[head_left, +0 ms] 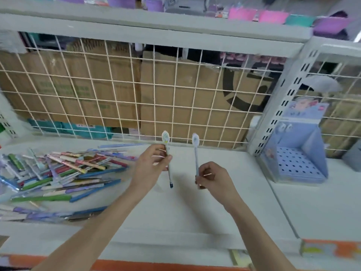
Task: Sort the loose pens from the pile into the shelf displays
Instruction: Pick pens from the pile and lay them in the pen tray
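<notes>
A pile of loose pens in many colours lies on the left of the white shelf. My left hand grips a pale pen with a round white topper, held upright above the shelf's middle. My right hand pinches the lower end of a second pale pen with a round topper, also upright, a short way to the right of the first. A light blue cardboard pen display with a perforated base stands on the neighbouring shelf at the right, with no pens visible in its holes.
A white wire grid backs the shelf, with cardboard boxes behind it. A perforated metal upright separates this shelf from the right one. Pink, purple and teal containers sit on the shelf above. A grey object is at the far right.
</notes>
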